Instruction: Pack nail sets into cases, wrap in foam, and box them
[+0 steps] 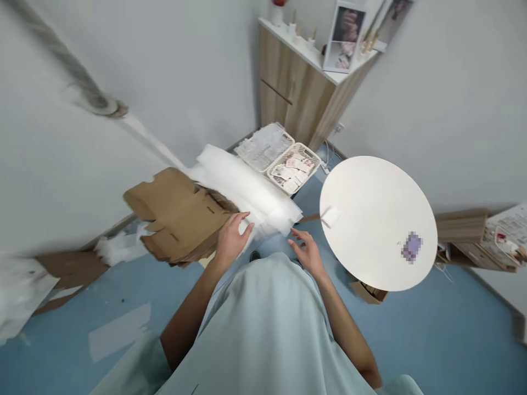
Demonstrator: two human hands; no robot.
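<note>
My left hand is open, thumb and fingers apart, beside the right end of a stack of flat brown cardboard. My right hand is also open, its fingers curving toward the near end of a pile of white foam sheets. Both hands look bare of any object. The foam lies across from upper left to lower right, just beyond my hands. Whether my fingertips touch the foam or the cardboard, I cannot tell.
Behind the foam sit two white baskets, one holding printed cards. To the right stands a round white table with a small purple item. A wooden cabinet fills the corner. Cardboard and white wrapping lie at left.
</note>
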